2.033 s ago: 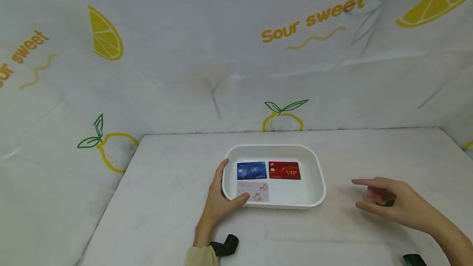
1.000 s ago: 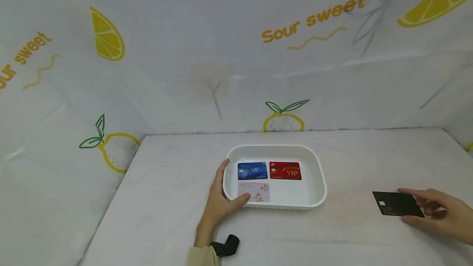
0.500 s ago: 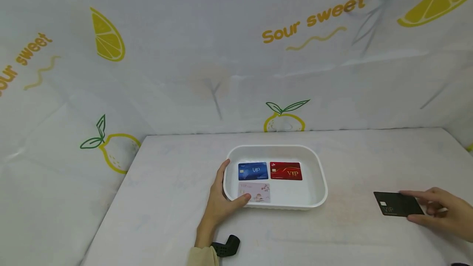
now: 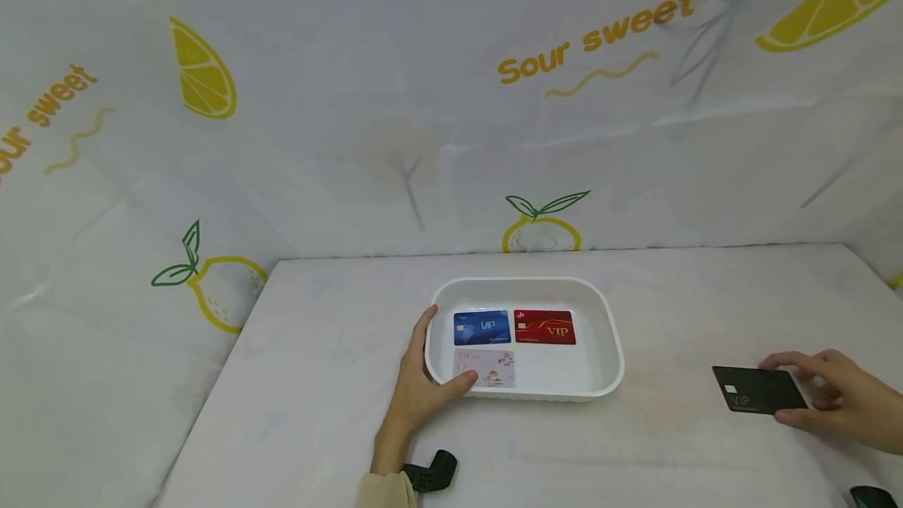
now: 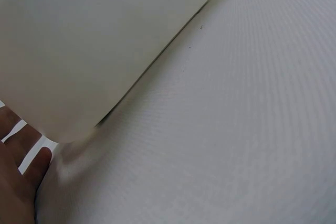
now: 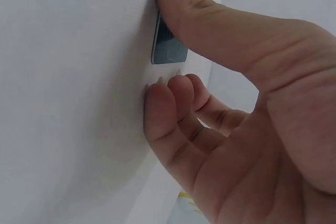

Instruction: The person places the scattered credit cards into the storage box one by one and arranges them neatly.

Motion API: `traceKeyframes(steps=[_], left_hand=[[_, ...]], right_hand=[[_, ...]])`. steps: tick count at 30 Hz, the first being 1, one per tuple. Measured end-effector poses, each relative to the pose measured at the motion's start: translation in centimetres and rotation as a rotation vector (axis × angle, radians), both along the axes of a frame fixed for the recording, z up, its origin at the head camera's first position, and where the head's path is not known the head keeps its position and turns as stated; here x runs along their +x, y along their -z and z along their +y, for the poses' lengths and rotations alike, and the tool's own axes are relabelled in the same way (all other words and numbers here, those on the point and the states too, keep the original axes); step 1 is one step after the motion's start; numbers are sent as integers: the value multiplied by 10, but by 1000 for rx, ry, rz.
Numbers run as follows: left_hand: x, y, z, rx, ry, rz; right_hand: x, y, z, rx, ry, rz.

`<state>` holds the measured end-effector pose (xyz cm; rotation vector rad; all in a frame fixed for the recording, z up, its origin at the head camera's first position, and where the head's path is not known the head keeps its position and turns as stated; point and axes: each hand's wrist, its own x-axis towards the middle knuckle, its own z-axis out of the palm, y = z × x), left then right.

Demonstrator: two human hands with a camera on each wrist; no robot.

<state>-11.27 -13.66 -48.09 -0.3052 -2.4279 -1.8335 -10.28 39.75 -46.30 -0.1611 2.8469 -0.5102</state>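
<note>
My left hand [image 4: 416, 386] grips the white plastic tray [image 4: 564, 396] at its front left corner, thumb over the front rim and fingers along the left side. Inside lie three cards, flat: a blue VIP card [image 4: 482, 328], a red VIP card [image 4: 545, 327] to its right, and a pale pink VIP card [image 4: 494, 368] in front, partly under my thumb. To the right of the tray, a black VIP card [image 4: 758, 390] is pinched at its right end between thumb and index finger of my right hand [image 4: 839, 402]. In the right wrist view, the other fingers curl beside the card [image 6: 170, 45].
A white cloth covers the table [image 4: 317, 382], and a white curtain [image 4: 367, 100] with lemon prints hangs behind it. Near my left wrist sits a black strapped-on device [image 4: 432, 470]. A dark device [image 4: 872, 497] shows at the lower right edge.
Two seconds ago my right hand hovered over the black card, mostly hiding it. It has since moved right to the card's right end, and its index finger now bends more. The tray stays put.
</note>
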Motion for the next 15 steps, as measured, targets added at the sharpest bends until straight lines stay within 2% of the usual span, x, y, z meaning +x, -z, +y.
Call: traceKeyframes(steps=[10, 15], left_hand=[[-1, 2, 0, -3, 2, -2], [-1, 3, -1, -11, 4, 4]], right_hand=[[1, -1, -1, -51, -35, -6], [8, 5, -1, -110, -34, 121]])
